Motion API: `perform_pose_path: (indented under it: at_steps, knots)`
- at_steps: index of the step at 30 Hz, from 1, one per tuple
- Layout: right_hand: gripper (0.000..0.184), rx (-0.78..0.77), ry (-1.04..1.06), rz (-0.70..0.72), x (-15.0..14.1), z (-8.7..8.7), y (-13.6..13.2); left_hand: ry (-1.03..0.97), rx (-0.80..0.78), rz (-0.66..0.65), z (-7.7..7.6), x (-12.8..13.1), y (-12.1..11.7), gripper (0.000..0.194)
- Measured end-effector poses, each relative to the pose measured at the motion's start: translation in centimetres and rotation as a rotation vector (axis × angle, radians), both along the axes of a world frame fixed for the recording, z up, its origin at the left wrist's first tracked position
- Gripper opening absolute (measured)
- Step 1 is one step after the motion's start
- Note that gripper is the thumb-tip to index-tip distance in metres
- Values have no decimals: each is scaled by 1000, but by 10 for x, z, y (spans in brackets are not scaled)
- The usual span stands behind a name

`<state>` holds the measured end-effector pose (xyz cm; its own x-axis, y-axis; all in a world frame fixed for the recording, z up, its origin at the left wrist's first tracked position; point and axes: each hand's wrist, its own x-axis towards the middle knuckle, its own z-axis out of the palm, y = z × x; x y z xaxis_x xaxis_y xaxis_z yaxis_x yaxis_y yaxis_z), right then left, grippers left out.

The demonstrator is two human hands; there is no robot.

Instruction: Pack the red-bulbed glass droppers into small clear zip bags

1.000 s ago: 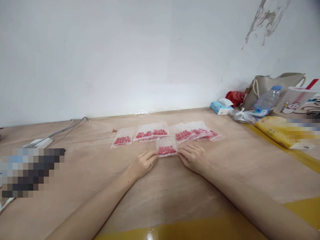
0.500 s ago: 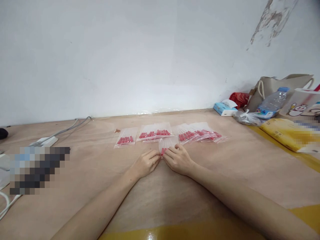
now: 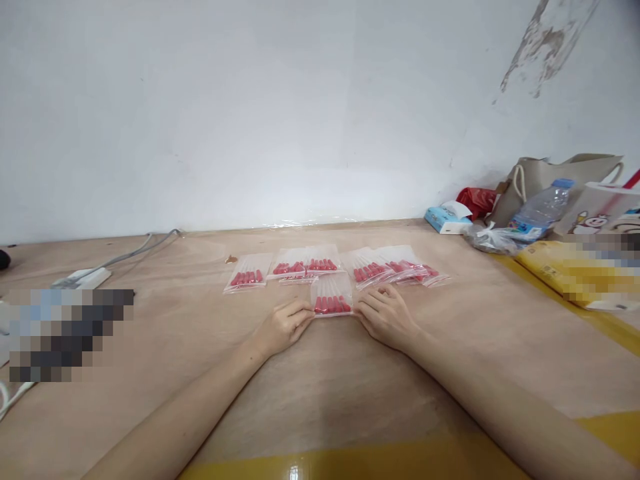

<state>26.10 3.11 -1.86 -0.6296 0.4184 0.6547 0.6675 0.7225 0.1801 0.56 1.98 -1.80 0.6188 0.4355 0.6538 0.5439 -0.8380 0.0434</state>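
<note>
A small clear zip bag of red-tipped sticks (image 3: pixel 332 298) lies flat on the brown table (image 3: pixel 320 387) between my two hands. My left hand (image 3: pixel 283 325) pinches its lower left corner with curled fingers. My right hand (image 3: pixel 385 315) holds its lower right corner, fingers bent against the bag's edge. Behind it runs a row of several more such bags (image 3: pixel 330 267), from a single bag at the left (image 3: pixel 245 279) to an overlapping pile at the right (image 3: pixel 400 269).
A power strip with grey cable (image 3: pixel 83 277) lies at the far left. At the right rear stand a tissue pack (image 3: pixel 445 218), a water bottle (image 3: pixel 540 210), a beige tote bag (image 3: pixel 565 177) and a yellow packet (image 3: pixel 570 273). Yellow tape (image 3: pixel 350 460) edges the table's front.
Half a second ago my right hand lay across the bag's lower edge next to the left hand; it has slid right to the other corner, and the bag's red tips show again.
</note>
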Motion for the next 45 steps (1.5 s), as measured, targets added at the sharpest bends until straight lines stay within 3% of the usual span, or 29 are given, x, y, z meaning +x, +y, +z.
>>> perform_pose_path:
  at_steps: [2, 5, 8, 10, 12, 13, 17, 19, 21, 24, 28, 32, 37, 42, 45]
  knots:
    - [17, -87, -12, 9, -6, 3, -3, 5, -12, -12, -1, 2, -1, 16]
    - [32, -204, -21, -27, -15, 4, -8, 23, -31, -39, 1, 8, -6, 15]
    - [31, -293, -13, -54, -16, 2, -9, 38, -66, -41, 6, 5, -7, 15]
    - [32, -358, 84, -36, -9, 2, -7, 39, -106, 117, 10, -9, -1, 28]
    - [32, -472, 262, 28, 5, 6, -3, 20, -147, 440, 13, -33, 9, 31]
    - [31, -559, 373, 63, 13, 9, -1, -8, -152, 538, 13, -48, 16, 33]
    - [28, -908, 917, 94, 37, 26, 13, 29, -238, 701, 11, -101, 40, 46]
    - [30, -912, 1158, 89, 38, 32, 23, 80, -315, 736, 9, -114, 45, 48]
    - [31, -819, 1263, 92, 29, 36, 35, 119, -375, 757, 7, -117, 44, 50]
    - [30, -646, 1181, 70, 0, 34, 58, 146, -412, 781, 3, -112, 28, 53]
    - [29, -504, 965, 49, -50, 22, 91, 149, -418, 822, -3, -104, -15, 56]
    - [26, -562, 633, 60, -77, 10, 106, 177, -383, 707, -5, -90, -60, 51]
    - [32, -494, 429, 89, -53, 8, 80, 233, -399, 485, 1, -49, -82, 47]
    - [33, -436, 369, 104, -6, 9, 29, 219, -443, 348, 3, 13, -60, 49]
    - [47, -472, 281, 186, 10, 5, 7, 173, -470, 308, 2, 45, -44, 52]
